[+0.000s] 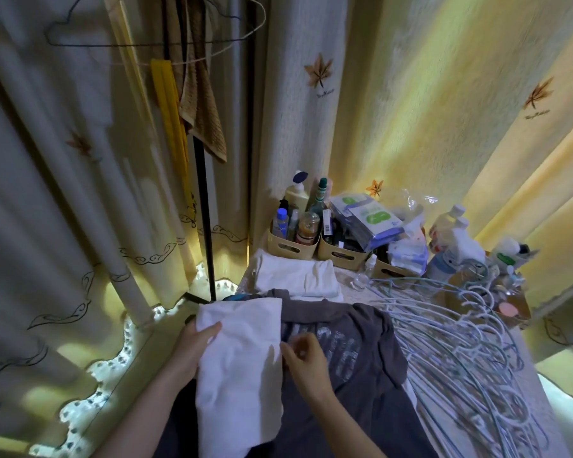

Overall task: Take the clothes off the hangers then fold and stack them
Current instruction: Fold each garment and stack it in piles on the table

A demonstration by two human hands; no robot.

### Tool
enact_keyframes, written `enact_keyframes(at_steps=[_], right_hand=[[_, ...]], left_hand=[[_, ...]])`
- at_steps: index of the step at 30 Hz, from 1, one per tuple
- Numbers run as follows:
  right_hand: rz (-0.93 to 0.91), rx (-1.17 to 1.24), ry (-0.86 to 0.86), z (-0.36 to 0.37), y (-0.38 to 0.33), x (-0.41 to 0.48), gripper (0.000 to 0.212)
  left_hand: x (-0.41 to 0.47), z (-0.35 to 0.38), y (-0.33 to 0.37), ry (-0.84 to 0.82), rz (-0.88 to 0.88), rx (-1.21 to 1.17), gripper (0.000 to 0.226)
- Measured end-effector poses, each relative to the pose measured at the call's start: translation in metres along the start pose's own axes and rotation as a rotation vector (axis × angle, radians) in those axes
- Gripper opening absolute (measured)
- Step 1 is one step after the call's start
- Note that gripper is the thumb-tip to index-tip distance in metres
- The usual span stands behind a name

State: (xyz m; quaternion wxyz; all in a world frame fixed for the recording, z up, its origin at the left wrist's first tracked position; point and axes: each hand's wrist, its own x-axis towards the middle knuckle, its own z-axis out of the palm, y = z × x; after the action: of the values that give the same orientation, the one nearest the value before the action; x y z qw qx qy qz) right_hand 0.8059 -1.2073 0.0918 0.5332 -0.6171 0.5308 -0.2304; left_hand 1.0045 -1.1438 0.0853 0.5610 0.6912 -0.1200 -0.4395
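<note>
A white garment (240, 365), folded lengthwise, lies on top of a grey printed shirt (354, 352) at the near edge of the table. My left hand (192, 348) grips its left edge, thumb on top. My right hand (303, 358) pinches its right edge with curled fingers. A folded white cloth (298, 276) lies farther back. A heap of empty pale blue wire hangers (450, 325) spreads over the table's right side. Up at the top left, empty wire hangers (153, 44), a yellow cloth (171, 127) and a brown towel (205, 110) hang on a rail.
Beige bins (291, 247) with bottles and packets stand at the table's back, next to white bottles (457, 239) and a plastic bag. A black rack pole (205, 233) rises left of the table. Pale curtains with leaf prints (318, 71) surround the corner.
</note>
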Motion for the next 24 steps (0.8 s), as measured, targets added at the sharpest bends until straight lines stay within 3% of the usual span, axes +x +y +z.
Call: enact_keyframes(at_steps=[2, 4, 8, 9, 11, 14, 16, 19, 24], right_hand=[[0.128, -0.042, -0.067, 0.007, 0.023, -0.003, 0.034], [0.221, -0.077, -0.207, 0.022, 0.040, -0.011, 0.047], [0.251, -0.125, -0.233, 0.035, 0.053, -0.013, 0.051], [0.228, -0.086, -0.257, 0.032, 0.049, -0.010, 0.046], [0.115, 0.005, -0.324, 0.020, 0.032, -0.007, 0.031], [-0.119, -0.082, -0.376, -0.012, -0.004, 0.002, 0.023], [-0.283, -0.209, -0.406, -0.036, -0.028, 0.012, 0.034], [-0.349, -0.267, -0.392, -0.065, -0.052, 0.025, 0.039], [-0.358, -0.257, -0.177, -0.093, -0.051, 0.047, 0.052]], left_hand=[[0.007, -0.006, -0.010, 0.016, -0.036, -0.064, 0.026], [0.014, -0.006, -0.013, 0.029, -0.008, 0.022, 0.029], [0.026, -0.005, 0.008, 0.135, 0.348, 0.589, 0.059], [0.027, -0.006, 0.019, 0.084, 0.454, 0.672, 0.066], [0.027, -0.004, 0.044, -0.195, 0.555, 0.710, 0.075], [0.027, 0.008, 0.068, -0.549, 0.492, 0.734, 0.092], [0.030, 0.015, 0.077, -0.553, 0.481, 0.710, 0.080], [0.032, 0.023, 0.084, -0.421, 0.522, 0.557, 0.037], [0.035, 0.043, 0.086, -0.214, 0.573, 0.492, 0.030]])
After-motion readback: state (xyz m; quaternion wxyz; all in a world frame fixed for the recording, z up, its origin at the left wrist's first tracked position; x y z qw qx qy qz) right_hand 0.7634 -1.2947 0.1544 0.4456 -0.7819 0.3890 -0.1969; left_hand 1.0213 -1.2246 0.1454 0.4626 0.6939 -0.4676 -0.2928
